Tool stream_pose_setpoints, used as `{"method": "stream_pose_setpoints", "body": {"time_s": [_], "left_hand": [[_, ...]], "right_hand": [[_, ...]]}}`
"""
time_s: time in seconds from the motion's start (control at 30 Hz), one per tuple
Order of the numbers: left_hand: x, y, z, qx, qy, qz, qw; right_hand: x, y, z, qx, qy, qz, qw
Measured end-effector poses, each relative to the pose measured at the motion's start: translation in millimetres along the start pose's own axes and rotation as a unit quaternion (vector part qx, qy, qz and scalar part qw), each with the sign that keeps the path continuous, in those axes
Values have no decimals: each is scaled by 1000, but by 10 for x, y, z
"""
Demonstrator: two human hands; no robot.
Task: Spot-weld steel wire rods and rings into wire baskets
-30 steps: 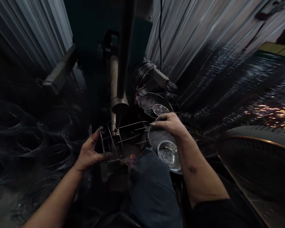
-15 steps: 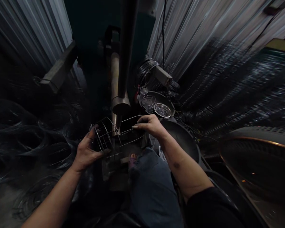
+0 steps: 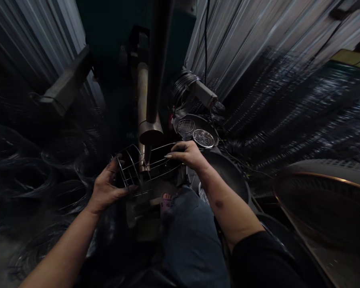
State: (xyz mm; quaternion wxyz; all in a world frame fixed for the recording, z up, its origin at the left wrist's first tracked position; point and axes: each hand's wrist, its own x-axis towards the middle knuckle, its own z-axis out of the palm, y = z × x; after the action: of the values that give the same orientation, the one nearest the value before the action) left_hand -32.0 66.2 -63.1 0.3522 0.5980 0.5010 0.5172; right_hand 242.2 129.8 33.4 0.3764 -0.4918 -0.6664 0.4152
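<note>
From the head view, I see the wire frame [image 3: 135,165] at the centre of the picture, slightly left, its long axis running crosswise and rising a little toward the right. The left hand [image 3: 103,186] grips its left end, thumb and fingers spread wide across the ring. The right hand [image 3: 189,155] pinches wire toward the other end, fingertips narrow. The lower bar's [image 3: 143,92] tip sits among the wires, between the hands; neither looks plainly nearer to it.
</note>
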Motion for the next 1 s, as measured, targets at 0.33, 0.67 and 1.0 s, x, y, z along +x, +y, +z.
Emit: {"method": "stream_pose_setpoints", "body": {"time_s": [0.33, 0.67, 1.0], "left_hand": [[46, 73, 33, -26, -1, -40, 999], [73, 71, 72, -41, 13, -59, 997], [76, 60, 53, -22, 1, -86, 996]], "right_hand": [[21, 22, -13, 26, 9, -3, 1000], [81, 34, -25, 16, 2, 11, 1000], [109, 88, -6, 9, 24, -27, 999]]}}
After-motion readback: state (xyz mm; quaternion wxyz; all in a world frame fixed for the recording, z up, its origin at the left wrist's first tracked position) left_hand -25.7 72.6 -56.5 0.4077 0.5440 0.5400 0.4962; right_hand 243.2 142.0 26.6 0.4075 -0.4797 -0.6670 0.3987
